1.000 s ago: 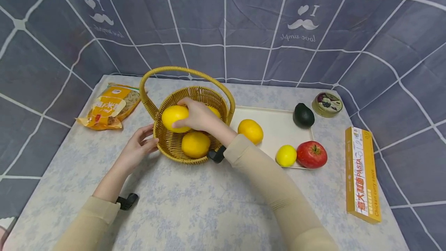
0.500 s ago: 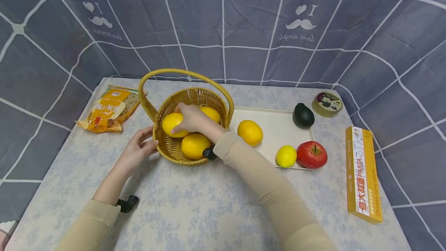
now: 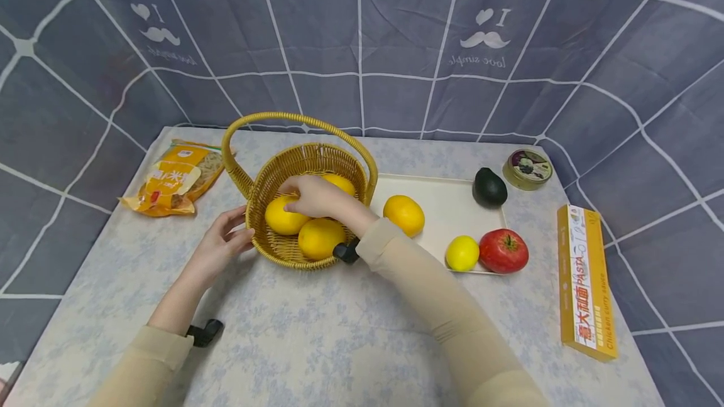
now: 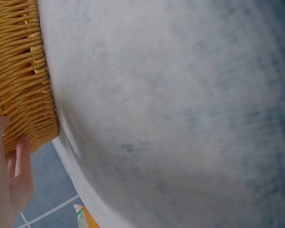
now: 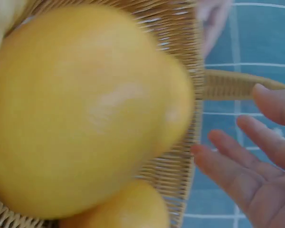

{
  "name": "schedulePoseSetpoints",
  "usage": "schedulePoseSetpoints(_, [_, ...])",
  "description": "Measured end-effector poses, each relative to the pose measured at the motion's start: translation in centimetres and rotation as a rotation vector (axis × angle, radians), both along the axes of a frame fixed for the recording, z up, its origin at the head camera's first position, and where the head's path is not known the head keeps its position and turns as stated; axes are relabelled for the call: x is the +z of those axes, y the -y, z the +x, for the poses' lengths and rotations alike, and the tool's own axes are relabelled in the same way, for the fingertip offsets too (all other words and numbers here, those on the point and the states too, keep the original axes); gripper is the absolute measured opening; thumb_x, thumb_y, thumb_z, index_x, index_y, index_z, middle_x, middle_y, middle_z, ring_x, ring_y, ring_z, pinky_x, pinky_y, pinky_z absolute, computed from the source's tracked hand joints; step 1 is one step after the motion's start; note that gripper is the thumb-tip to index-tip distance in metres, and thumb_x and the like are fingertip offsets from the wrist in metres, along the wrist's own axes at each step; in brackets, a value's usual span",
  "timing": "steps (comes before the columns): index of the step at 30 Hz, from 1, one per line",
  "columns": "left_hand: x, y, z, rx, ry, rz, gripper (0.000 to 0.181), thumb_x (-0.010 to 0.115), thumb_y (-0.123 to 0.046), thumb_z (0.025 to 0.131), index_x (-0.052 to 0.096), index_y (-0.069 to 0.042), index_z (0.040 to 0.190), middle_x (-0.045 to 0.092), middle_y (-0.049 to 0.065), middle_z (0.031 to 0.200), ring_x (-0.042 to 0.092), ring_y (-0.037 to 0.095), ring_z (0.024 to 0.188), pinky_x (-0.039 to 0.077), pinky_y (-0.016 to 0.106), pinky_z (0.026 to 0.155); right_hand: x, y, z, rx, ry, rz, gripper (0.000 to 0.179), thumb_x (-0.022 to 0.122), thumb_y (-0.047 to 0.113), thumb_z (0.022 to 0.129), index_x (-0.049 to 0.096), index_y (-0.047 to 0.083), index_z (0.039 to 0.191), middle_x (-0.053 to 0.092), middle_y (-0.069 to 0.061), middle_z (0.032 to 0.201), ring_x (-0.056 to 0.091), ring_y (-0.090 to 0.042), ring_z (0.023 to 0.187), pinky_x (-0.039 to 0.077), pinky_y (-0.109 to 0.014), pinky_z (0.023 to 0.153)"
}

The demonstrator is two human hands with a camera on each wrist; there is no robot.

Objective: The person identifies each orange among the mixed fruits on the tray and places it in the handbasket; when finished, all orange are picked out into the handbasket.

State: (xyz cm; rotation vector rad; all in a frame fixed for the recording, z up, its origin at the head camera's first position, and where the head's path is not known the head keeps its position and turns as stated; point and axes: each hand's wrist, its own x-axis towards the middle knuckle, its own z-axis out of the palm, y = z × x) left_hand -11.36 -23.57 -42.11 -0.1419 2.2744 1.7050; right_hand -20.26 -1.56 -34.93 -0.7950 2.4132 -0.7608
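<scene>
A round wicker basket point(image 3: 273, 171) with a tall arched handle point(image 3: 300, 117) stands left of centre. Inside it lie several large yellow oval fruits: one at the left point(image 3: 285, 217), one at the front point(image 3: 322, 238) and one behind point(image 3: 340, 182), partly hidden. My right hand point(image 3: 317, 196) hovers over the basket. The right wrist view shows its spread fingers point(image 5: 228, 175) apart from the fruit, holding nothing. My left hand point(image 3: 223, 240) rests its fingers against the basket's outer left side; in the left wrist view the fingers point(image 4: 23, 159) touch the weave.
Right of the basket, a white tray point(image 3: 435, 196) carries a large yellow fruit point(image 3: 404, 215), a lemon point(image 3: 462, 253), a red pomegranate point(image 3: 503, 250) and an avocado point(image 3: 489, 188). A round tin point(image 3: 528, 169) and pasta box point(image 3: 586, 282) stand farther right. An orange food bag point(image 3: 175, 178) lies left.
My right hand has lowered a yellow fruit into the basket's left side and let go of it, lifting slightly off. My left hand has stayed against the basket.
</scene>
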Motion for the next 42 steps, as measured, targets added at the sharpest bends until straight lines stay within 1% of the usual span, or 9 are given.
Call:
schedulePoseSetpoints(4, [-0.1, -0.1, 0.1, -0.004, -0.008, 0.003, 0.068, 0.049, -0.017, 0.104, 0.01, -0.006, 0.158, 0.021, 0.024, 0.16, 0.035, 0.041, 0.141, 0.055, 0.021, 0.092, 0.9, -2.3, 0.7, -0.046, 0.016, -0.191, 0.04, 0.061, 0.024, 0.099, 0.057, 0.014, 0.137, 0.061, -0.002, 0.136, 0.058, -0.015, 0.123, 0.048, -0.026, 0.102])
schedulePoseSetpoints(8, [-0.2, -0.1, 0.1, -0.005, -0.014, 0.011, 0.067, 0.049, -0.017, 0.104, 0.01, -0.007, 0.158, 0.021, 0.024, 0.16, 0.035, 0.041, 0.141, 0.055, 0.021, 0.093, 1.2, -5.8, 2.3, -0.089, 0.057, -0.395, 0.035, 0.062, 0.021, 0.098, 0.061, 0.013, 0.132, 0.064, -0.003, 0.129, 0.062, -0.014, 0.116, 0.051, -0.025, 0.099])
schedulePoseSetpoints(13, [-0.2, 0.0, 0.1, -0.006, -0.018, 0.009, 0.067, 0.048, -0.018, 0.104, 0.01, -0.006, 0.158, 0.021, 0.024, 0.16, 0.034, 0.041, 0.141, 0.054, 0.017, 0.09, 0.3, -10.5, 4.6, -0.133, 0.113, -0.555, 0.035, 0.062, 0.011, 0.097, 0.059, 0.003, 0.131, 0.065, -0.013, 0.127, 0.064, -0.023, 0.115, 0.054, -0.028, 0.097])
schedulePoseSetpoints(17, [-0.2, 0.1, 0.2, -0.005, -0.023, 0.004, 0.066, 0.048, -0.018, 0.104, 0.011, -0.006, 0.158, 0.022, 0.024, 0.159, 0.035, 0.041, 0.141, 0.054, 0.016, 0.089, -0.9, -13.8, 5.7, -0.226, 0.109, -0.615, 0.036, 0.063, 0.006, 0.095, 0.058, -0.003, 0.129, 0.064, -0.021, 0.126, 0.063, -0.035, 0.116, 0.055, -0.028, 0.095])
schedulePoseSetpoints(22, [-0.3, 0.1, 0.3, -0.003, -0.028, -0.002, 0.066, 0.048, -0.019, 0.104, 0.012, -0.006, 0.158, 0.022, 0.024, 0.16, 0.035, 0.041, 0.141, 0.054, 0.017, 0.09, -2.5, -16.9, 5.8, -0.373, 0.093, -0.648, 0.035, 0.063, 0.004, 0.094, 0.059, -0.002, 0.128, 0.063, -0.021, 0.128, 0.062, -0.036, 0.118, 0.054, -0.022, 0.094])
schedulePoseSetpoints(27, [-0.5, 0.1, 0.2, -0.002, -0.027, -0.003, 0.066, 0.048, -0.02, 0.104, 0.011, -0.006, 0.158, 0.022, 0.023, 0.16, 0.035, 0.041, 0.141, 0.054, 0.018, 0.09, -3.7, -18.8, 5.7, -0.48, 0.032, -0.608, 0.037, 0.065, 0.006, 0.093, 0.058, -0.002, 0.129, 0.063, -0.021, 0.129, 0.062, -0.033, 0.118, 0.053, -0.016, 0.093])
schedulePoseSetpoints(30, [-0.5, 0.1, 0.2, 0.001, -0.022, -0.001, 0.067, 0.049, -0.02, 0.104, 0.011, -0.006, 0.158, 0.022, 0.023, 0.159, 0.035, 0.041, 0.141, 0.054, 0.018, 0.091, -4.4, -19.6, 5.7, -0.535, 0.018, -0.593, 0.039, 0.067, 0.006, 0.093, 0.057, -0.003, 0.13, 0.061, -0.022, 0.13, 0.06, -0.035, 0.12, 0.052, -0.016, 0.093])
schedulePoseSetpoints(38, [-0.3, 0.0, 0.2, 0.006, -0.018, -0.007, 0.066, 0.049, -0.019, 0.104, 0.012, -0.006, 0.158, 0.022, 0.023, 0.159, 0.035, 0.041, 0.141, 0.054, 0.017, 0.09, -5.4, -20.6, 5.3, -0.584, 0.015, -0.554, 0.042, 0.067, 0.009, 0.093, 0.056, -0.003, 0.131, 0.056, -0.022, 0.136, 0.054, -0.035, 0.128, 0.044, -0.043, 0.11])
schedulePoseSetpoints(42, [-0.2, -0.1, 0.1, 0.002, -0.021, 0.003, 0.067, 0.048, -0.018, 0.104, 0.011, -0.005, 0.158, 0.021, 0.024, 0.159, 0.035, 0.041, 0.141, 0.054, 0.019, 0.091, -5.7, -20.7, 5.0, -0.591, 0.025, -0.507, 0.045, 0.068, 0.012, 0.093, 0.055, -0.003, 0.133, 0.054, -0.022, 0.138, 0.052, -0.036, 0.129, 0.042, -0.047, 0.112])
